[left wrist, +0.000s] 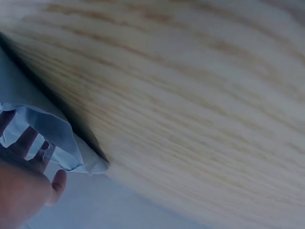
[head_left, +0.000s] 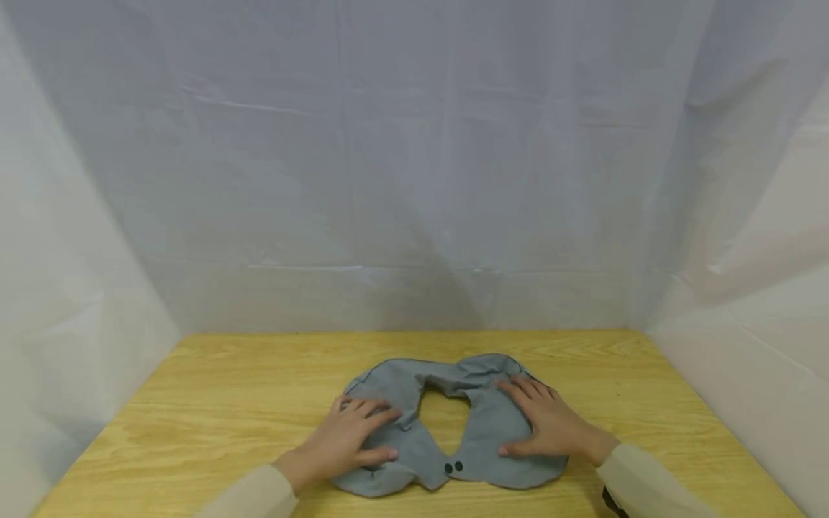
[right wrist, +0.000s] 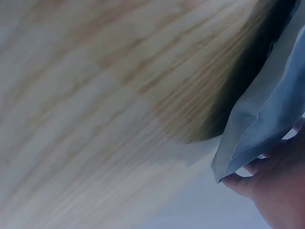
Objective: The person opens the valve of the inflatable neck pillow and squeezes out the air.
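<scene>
A flat grey fabric neck pillow (head_left: 421,460) lies on the wooden table, curved round a central opening, with two dark snap buttons (head_left: 453,467) side by side at its near edge. My left hand (head_left: 350,435) rests on its left lobe, fingers spread. On the right lobe lies my right hand (head_left: 550,424), its fingers also spread and the thumb apart. In the left wrist view, the pillow's edge (left wrist: 52,124) stands raised beside the left fingers. The right wrist view shows the fabric edge (right wrist: 257,109) over the right fingertips, which it partly hides.
The wooden table (head_left: 227,403) extends on both sides of the pillow and behind it. White plastic sheeting (head_left: 401,180) hangs at the back, left and right. A small black item (head_left: 612,501) shows by the right sleeve.
</scene>
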{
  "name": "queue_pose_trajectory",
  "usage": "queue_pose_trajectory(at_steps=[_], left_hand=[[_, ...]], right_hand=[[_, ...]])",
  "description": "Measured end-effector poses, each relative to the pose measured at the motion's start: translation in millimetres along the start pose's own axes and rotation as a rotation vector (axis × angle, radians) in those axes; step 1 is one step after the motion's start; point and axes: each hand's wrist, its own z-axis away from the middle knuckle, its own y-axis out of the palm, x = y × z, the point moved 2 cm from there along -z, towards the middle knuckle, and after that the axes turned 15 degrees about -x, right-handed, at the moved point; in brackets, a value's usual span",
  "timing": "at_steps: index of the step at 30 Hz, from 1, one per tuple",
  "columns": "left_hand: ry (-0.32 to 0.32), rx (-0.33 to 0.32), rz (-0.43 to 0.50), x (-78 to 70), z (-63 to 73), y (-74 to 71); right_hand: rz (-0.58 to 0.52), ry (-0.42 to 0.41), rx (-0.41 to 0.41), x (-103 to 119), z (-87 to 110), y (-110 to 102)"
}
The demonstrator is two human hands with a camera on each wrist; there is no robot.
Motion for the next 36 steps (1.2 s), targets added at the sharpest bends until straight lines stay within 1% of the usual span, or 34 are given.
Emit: queue_pose_trajectory(at_steps=[3, 11, 16, 22, 27, 31, 34, 36], left_hand=[[0.004, 0.020, -0.021, 0.1, 0.1, 0.1], [-0.011, 0.104, -0.021, 0.5, 0.2, -2.6], [-0.012, 0.141, 0.000, 3.4, 1.3, -4.3], [-0.007, 0.188, 0.015, 8.6, 1.7, -5.7], [-0.024, 0.230, 0.010, 11.2, 1.6, -6.9], [-0.040, 0.247, 0.020, 11.7, 1.4, -8.4], [-0.044, 0.239, 0.023, 11.3, 2.0, -9.3], [-0.049, 0.221, 0.028, 10.9, 3.4, -9.6]], right_hand=[[-0.002, 0.016, 0.019, -0.9, -1.3, 0.0], [-0.039, 0.071, 0.086, -2.7, -4.4, -1.4], [-0.063, 0.081, 0.104, -5.2, -6.7, -1.1], [-0.060, 0.102, 0.137, -5.6, -11.5, -0.3], [-0.071, 0.085, 0.148, -2.2, -15.6, -1.4], [-0.052, 0.056, 0.138, -0.4, -16.2, -1.3], [-0.034, 0.040, 0.121, -0.5, -14.5, -0.2], [-0.029, 0.029, 0.102, -0.8, -12.4, 0.1]])
